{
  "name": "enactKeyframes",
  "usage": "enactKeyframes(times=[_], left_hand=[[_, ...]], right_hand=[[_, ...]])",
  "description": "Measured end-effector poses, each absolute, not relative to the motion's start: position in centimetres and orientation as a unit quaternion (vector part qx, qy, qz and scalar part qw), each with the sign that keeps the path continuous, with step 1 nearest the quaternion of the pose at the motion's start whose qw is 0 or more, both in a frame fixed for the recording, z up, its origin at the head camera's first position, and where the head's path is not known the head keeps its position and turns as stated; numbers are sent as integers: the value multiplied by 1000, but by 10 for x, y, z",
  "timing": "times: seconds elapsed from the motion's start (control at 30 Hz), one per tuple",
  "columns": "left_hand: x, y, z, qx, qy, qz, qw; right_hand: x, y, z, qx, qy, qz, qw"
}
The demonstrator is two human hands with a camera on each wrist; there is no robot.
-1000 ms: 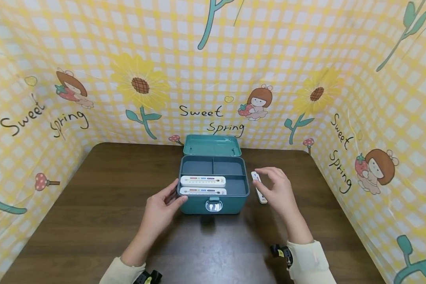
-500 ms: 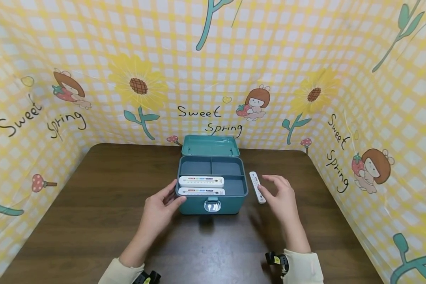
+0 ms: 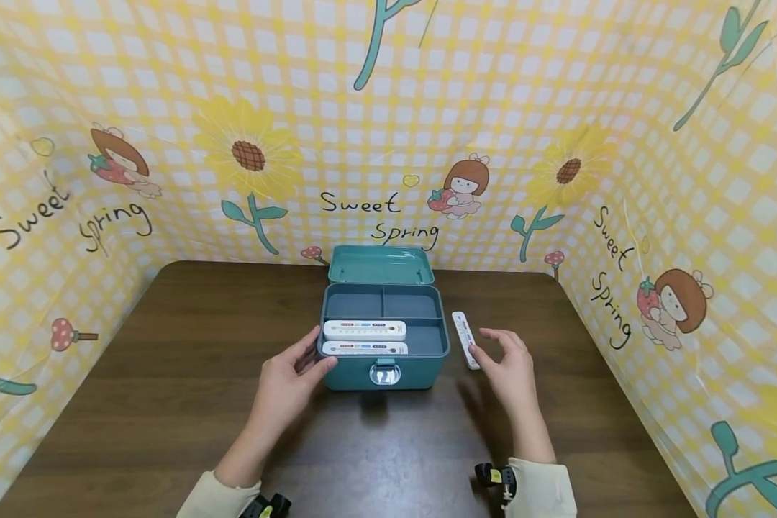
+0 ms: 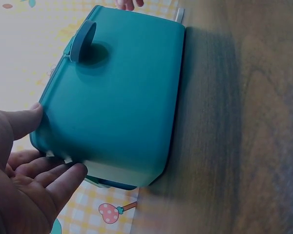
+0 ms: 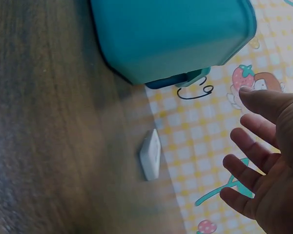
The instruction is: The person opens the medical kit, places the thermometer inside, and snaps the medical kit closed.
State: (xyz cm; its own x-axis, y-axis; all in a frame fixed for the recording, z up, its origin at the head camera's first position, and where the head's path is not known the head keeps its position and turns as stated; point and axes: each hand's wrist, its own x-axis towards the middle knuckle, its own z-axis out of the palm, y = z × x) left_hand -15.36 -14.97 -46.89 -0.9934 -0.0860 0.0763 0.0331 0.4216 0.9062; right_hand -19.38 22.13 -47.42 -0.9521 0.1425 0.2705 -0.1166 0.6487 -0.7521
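Note:
A teal storage box point(image 3: 378, 374) with a clear front latch stands on the table, its lid point(image 3: 380, 265) raised at the back. My left hand point(image 3: 291, 378) holds the near left corner, thumb at the front edge and fingers along the side. In the front compartment lie two slim white cases, a rear one point(image 3: 365, 330) and a front one point(image 3: 365, 348), printed with a thermometer-like scale. A third such case point(image 3: 463, 334) lies on the table to the right of the box. My right hand point(image 3: 511, 370) hovers beside it, fingers spread and holding nothing; the right wrist view shows a gap between them.
Two divided compartments point(image 3: 352, 298) fill the back half of the box's tray. A dark wooden table point(image 3: 201, 345) extends around the box. Yellow checked cloth point(image 3: 337, 129) with printed flowers rises behind and on both sides.
My right hand has drawn back from the case on the table, toward the near side, and its fingers are off it. My left hand keeps its place on the box.

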Motion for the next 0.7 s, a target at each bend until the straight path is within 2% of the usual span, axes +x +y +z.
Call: enactKeyframes(times=[0.2,0.47,0.7], left_hand=[[-153,-151,-469,12,-838,-542,55],[-153,-151,-467,11,-838,-543,58],[-154,-151,-468,11,-837,-545,58]], right_hand=[[-199,223,-489,-43,-899,417,127],[-205,222,-506,-74,-896,418,128],[-203,221,-512,-132,-909,382,105]])
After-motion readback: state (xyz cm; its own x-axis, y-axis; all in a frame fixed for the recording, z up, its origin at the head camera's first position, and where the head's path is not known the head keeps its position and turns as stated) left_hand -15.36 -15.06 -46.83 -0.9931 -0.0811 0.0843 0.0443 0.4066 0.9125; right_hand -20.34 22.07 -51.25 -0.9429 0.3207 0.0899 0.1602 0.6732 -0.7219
